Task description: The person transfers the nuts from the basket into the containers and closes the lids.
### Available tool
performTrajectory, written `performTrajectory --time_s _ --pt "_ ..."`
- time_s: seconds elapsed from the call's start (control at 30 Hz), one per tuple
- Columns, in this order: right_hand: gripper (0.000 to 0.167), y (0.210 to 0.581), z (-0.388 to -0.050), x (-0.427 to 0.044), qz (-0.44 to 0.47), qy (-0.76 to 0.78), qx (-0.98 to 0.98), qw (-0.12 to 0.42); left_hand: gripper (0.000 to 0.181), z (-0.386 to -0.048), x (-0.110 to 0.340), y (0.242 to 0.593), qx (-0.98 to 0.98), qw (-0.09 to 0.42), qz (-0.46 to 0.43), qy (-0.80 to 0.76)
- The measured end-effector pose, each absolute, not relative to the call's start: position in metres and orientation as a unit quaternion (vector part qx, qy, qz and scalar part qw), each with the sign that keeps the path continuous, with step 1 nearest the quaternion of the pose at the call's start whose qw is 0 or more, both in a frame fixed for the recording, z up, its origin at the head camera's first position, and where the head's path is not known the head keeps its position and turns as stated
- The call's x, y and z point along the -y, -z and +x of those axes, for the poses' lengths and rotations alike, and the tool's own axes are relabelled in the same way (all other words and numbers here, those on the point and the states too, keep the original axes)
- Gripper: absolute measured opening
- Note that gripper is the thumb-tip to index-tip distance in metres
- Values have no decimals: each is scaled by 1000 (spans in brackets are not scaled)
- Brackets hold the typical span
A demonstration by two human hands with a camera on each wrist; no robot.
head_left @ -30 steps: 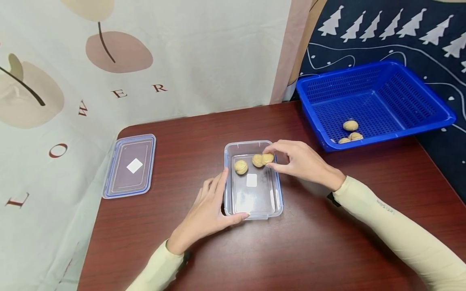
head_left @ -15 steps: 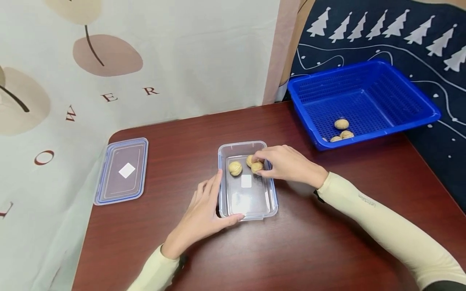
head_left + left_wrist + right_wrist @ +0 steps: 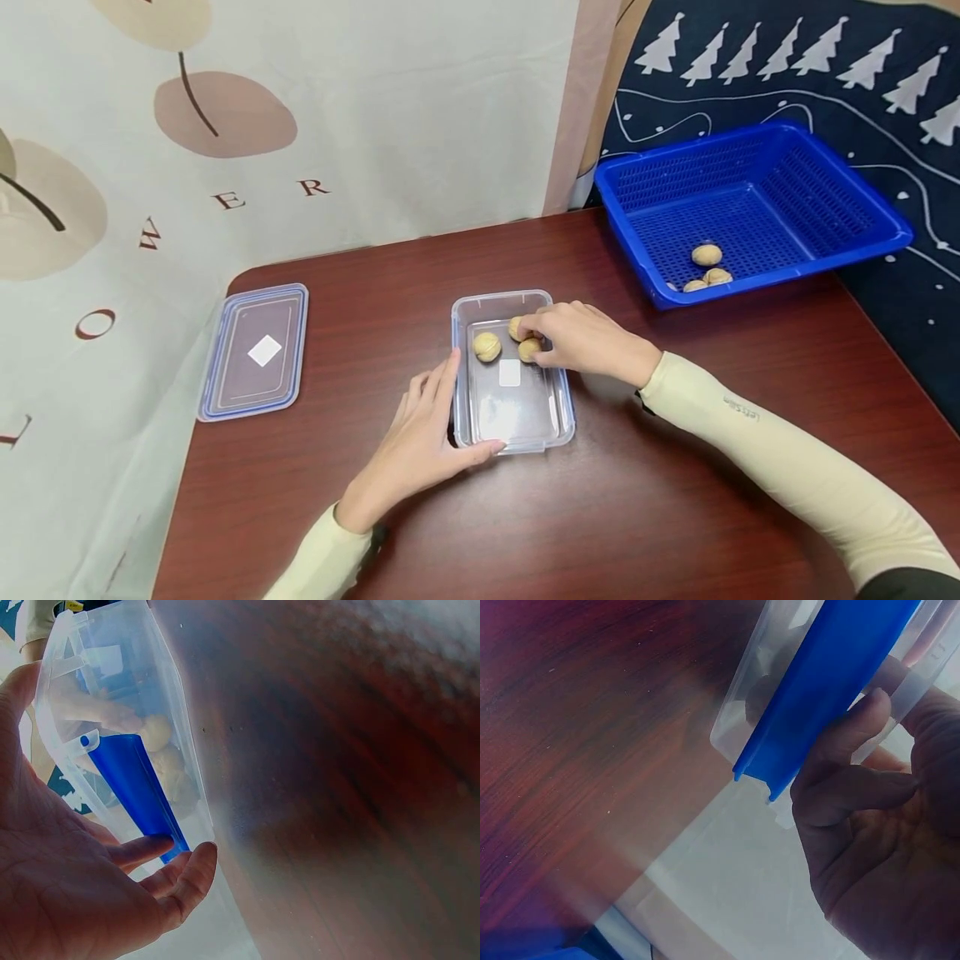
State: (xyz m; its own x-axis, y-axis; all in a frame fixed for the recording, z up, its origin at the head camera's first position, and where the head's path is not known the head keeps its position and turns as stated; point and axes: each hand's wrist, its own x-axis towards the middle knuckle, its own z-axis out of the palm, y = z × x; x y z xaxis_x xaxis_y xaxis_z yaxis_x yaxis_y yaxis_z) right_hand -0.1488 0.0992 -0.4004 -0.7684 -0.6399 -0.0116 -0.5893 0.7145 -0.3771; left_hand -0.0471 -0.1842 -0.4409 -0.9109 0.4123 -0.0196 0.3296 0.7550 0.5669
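Note:
A clear plastic food container (image 3: pixel 480 446) with blue side clips stands on the table, three walnuts inside. One walnut (image 3: pixel 487 347) lies by the left wall. Another walnut (image 3: pixel 516 328) is partly covered by my right hand (image 3: pixel 581 337), whose thumb and index finger pinch the third walnut (image 3: pixel 529 350) low in the container. My left hand (image 3: pixel 420 433) rests against the container's left side, fingers extended along the wall and thumb at the front rim. In the left wrist view, its fingertips are beside the blue clip (image 3: pixel 139 787); the right wrist view shows the opposite clip (image 3: pixel 825 690).
A blue mesh basket (image 3: pixel 757 287) with several walnuts (image 3: pixel 707 255) stands at the back right. The container's clear lid (image 3: pixel 255 354), blue-edged with a white label, lies at the left of the brown table (image 3: pixel 360 325). Printed curtains hang behind.
My right hand has lowered the walnut further into the container, down and slightly left beside the other one. My left hand stays against the container. The head view has shifted slightly.

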Motion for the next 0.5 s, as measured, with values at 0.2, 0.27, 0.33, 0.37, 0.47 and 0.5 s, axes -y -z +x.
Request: performTrajectory --time_s 0.2,0.27,0.33,0.37,0.47,0.5 --pt "25 400 -146 -100 -312 190 -928 78 133 -47 184 442 -934 67 201 -287" --pt "27 400 -144 -103 -307 203 -927 73 132 -47 184 441 -933 66 203 -288" --pt "29 400 -142 -106 -305 216 -925 63 132 -47 183 441 -933 64 205 -289" --pt "29 399 -141 -108 -306 224 -923 57 132 -47 183 441 -933 63 206 -289" --pt "31 400 -139 -115 -315 250 -915 40 131 -47 184 440 -933 62 207 -288" --pt "31 401 -139 -116 -318 257 -912 35 131 -47 185 439 -933 64 206 -288"
